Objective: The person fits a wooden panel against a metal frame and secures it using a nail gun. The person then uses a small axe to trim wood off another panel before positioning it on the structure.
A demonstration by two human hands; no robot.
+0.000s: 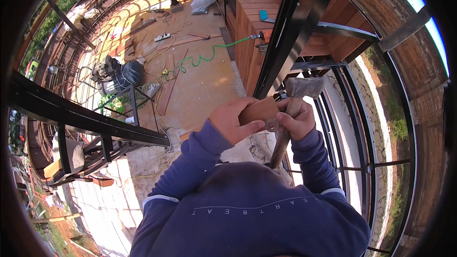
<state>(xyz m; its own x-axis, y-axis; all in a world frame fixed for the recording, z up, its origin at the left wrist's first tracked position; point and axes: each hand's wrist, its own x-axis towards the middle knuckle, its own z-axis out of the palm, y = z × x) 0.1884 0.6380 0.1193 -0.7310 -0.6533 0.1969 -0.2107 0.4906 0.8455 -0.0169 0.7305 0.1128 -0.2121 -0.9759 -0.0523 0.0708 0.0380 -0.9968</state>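
Both hands meet in front of my chest, beside a black metal post (297, 28). My left hand (232, 120) is closed around a short brown wooden block (259, 112). My right hand (298, 121) wraps the handle of a hammer (304, 87) with a broad, worn grey head, which points up and away from me. The handle runs down toward my body. Between the thumbs shows a small round ring-like piece (272, 125), touched by the right fingers. Part of the block's far end is hidden by the right fingers.
A green coiled air hose (202, 58) leads to an orange-ended tool (264, 35) by a slatted wooden bench (250, 9). On the floor lie a black bag (128, 74), a power strip (162, 37) and wood strips. Black beams (90, 109) cross at left; open framing lies right.
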